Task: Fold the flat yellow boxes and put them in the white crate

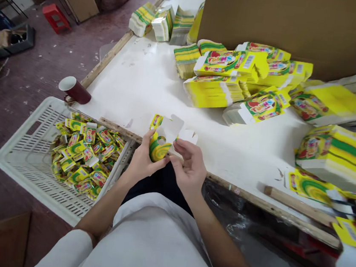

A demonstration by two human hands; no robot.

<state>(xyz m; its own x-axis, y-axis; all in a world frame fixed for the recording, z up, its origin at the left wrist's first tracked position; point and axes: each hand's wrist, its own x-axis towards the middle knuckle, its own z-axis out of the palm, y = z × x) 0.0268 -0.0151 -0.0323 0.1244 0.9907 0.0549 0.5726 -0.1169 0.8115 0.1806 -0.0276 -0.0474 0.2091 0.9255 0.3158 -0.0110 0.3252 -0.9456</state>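
My left hand (143,159) and my right hand (188,169) are together at the near edge of the white table (139,82). Between them is a small yellow-and-green printed carton (161,142), partly folded, with its white inner flaps standing up. The left hand's fingers wrap round the carton's lower body. Thumb and fingers of the right hand pinch its right side near the flaps. To my left, a white plastic crate (24,150) on the floor holds several folded cartons (82,152) of the same print.
Stacks of flat yellow carton blanks (215,90) cover the table's far and right side, with more at the back left (161,20). A dark red mug (73,89) sits at the table's left edge. A large brown cardboard sheet (293,22) stands behind. A red stool (56,17) is on the floor.
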